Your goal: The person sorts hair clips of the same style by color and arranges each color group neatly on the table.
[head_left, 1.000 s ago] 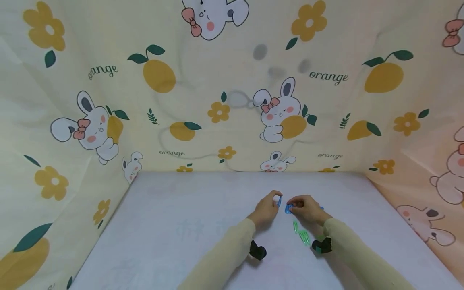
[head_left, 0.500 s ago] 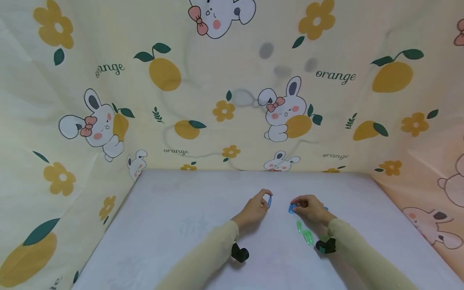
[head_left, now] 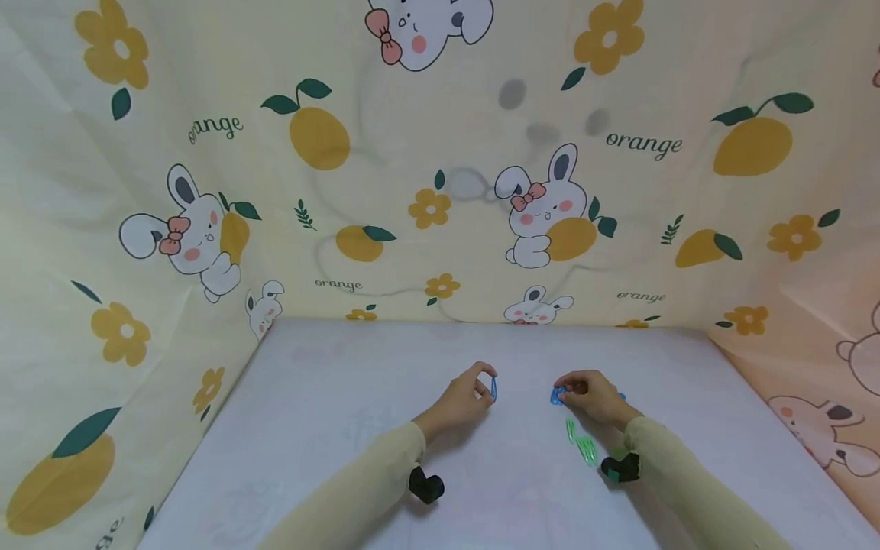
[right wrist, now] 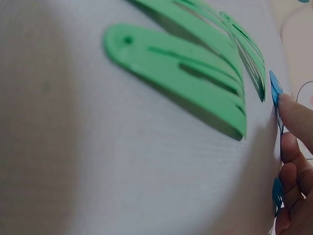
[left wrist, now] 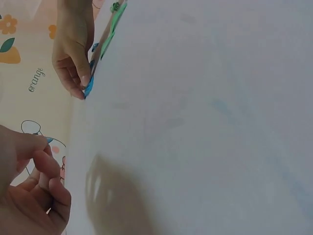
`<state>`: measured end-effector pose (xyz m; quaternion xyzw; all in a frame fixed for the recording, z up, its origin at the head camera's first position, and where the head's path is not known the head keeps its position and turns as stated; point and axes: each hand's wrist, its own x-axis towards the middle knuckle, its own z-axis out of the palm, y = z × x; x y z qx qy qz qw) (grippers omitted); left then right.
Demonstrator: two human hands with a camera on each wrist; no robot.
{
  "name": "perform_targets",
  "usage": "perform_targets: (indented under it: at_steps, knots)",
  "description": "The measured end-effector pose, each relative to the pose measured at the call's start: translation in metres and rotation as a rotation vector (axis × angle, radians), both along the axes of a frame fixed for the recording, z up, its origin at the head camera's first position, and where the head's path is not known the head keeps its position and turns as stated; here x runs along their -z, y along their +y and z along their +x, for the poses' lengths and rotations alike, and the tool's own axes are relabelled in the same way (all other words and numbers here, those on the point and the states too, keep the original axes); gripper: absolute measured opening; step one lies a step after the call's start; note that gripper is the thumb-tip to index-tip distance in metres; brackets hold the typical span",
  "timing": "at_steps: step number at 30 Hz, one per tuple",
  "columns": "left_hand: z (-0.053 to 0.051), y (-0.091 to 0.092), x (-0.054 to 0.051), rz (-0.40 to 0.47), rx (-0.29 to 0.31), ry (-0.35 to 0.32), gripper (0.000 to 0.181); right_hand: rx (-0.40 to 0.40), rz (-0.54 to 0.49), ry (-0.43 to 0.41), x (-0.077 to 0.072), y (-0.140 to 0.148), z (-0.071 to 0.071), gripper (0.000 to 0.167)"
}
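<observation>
My left hand (head_left: 459, 400) pinches a small blue snap hair clip (head_left: 493, 388) between thumb and finger, held upright above the table. In the left wrist view only the clip's tip (left wrist: 49, 140) shows past the fingers. To the right, my right hand (head_left: 594, 399) pinches another blue hair clip (head_left: 557, 396) at the table surface. A further blue clip (right wrist: 278, 193) lies by its lower fingers, partly hidden. Nearer the body, green snap hair clips (head_left: 587, 451) lie on the table; the right wrist view shows several, one large green clip (right wrist: 181, 78) in front.
The white table (head_left: 330, 458) ends at a cloth backdrop (head_left: 385, 137) printed with rabbits and oranges. More cloth hangs along its left and right sides. A dark wrist mount (head_left: 426, 486) sits under the left sleeve, another mount (head_left: 621, 467) under the right.
My left hand has moved left with its blue hair clip, widening the distance between the hands. The right hand stays at nearly the same place with its clip. The head view has turned slightly left.
</observation>
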<state>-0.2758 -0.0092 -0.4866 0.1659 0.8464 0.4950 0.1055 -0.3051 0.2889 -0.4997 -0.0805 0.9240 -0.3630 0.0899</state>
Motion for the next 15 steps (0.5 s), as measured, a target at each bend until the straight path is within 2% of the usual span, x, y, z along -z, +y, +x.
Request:
perform_targets:
  at_steps: [7, 15]
  knots:
    - [0.004, -0.021, 0.005, -0.007, -0.001, -0.011, 0.042, 0.006, 0.000, -0.011, 0.003, 0.002, -0.003, 0.026]
    - [0.000, -0.049, 0.008, -0.041, -0.019, -0.048, 0.044, 0.001, -0.004, -0.003, 0.003, 0.003, -0.004, 0.026]
